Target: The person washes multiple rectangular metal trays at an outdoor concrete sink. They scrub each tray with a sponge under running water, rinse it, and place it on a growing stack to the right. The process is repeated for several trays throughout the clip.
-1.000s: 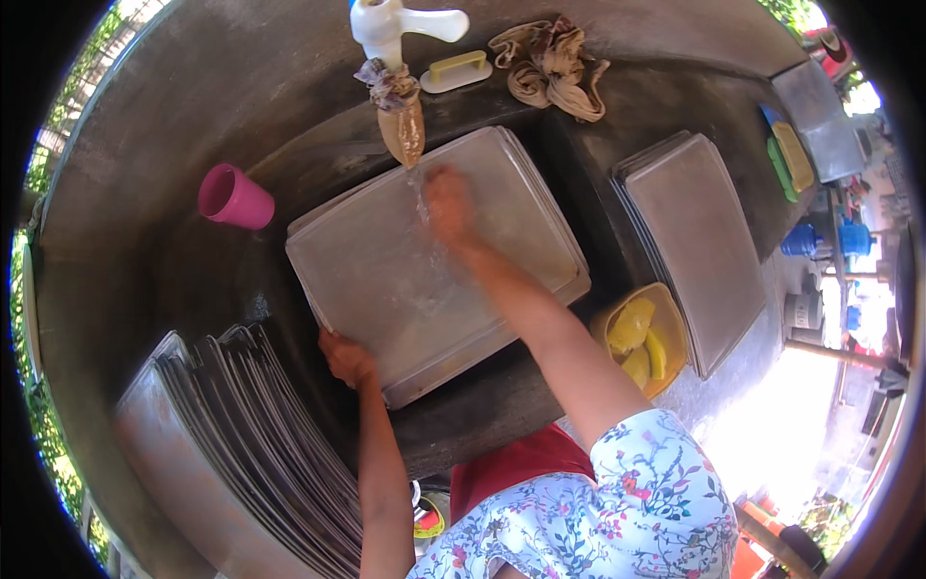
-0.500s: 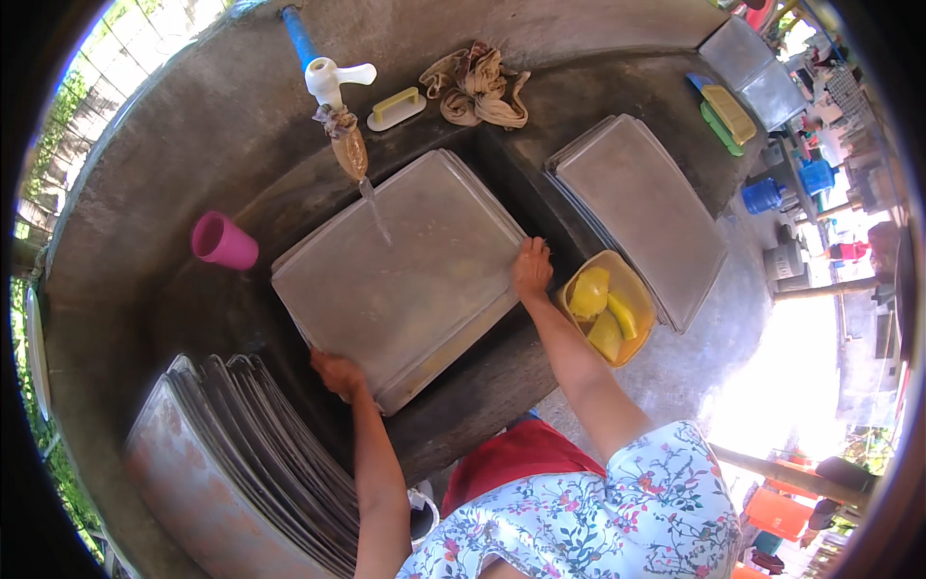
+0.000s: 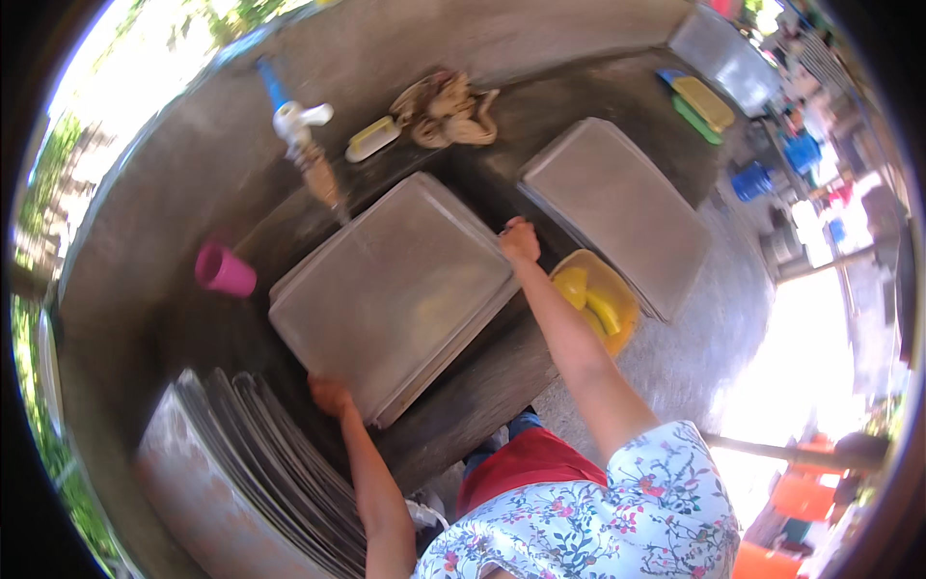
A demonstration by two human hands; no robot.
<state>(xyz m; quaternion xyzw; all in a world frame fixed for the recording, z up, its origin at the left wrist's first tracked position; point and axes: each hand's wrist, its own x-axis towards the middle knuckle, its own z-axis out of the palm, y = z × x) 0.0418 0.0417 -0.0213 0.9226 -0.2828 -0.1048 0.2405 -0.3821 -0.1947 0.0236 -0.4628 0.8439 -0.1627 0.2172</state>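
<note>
A stack of flat metal baking trays [image 3: 395, 289] lies face down in the sink basin. At its near left edge my left hand [image 3: 331, 396] is closed on the rim, its fingertips partly hidden. My right hand [image 3: 520, 240] grips the right edge of the top tray, fingers curled over the rim. From a white tap [image 3: 301, 121] on a blue pipe, with cloth or plastic wrapped round its spout, a thin stream of water falls on the tray's far left part.
More trays [image 3: 617, 212] are piled flat on the right ledge, beside a yellow tub [image 3: 622, 333] with yellow pieces inside. Upright trays [image 3: 241, 463] lean at lower left. A pink cup [image 3: 227, 270], a brush [image 3: 372, 140], a brown rag [image 3: 451, 114] and another yellow-and-green brush [image 3: 704, 106] surround the basin.
The view has shifted and tilted slightly. Both hands stay at the tray edges, the right one a little farther along its rim; the tray sits slightly differently on the stack.
</note>
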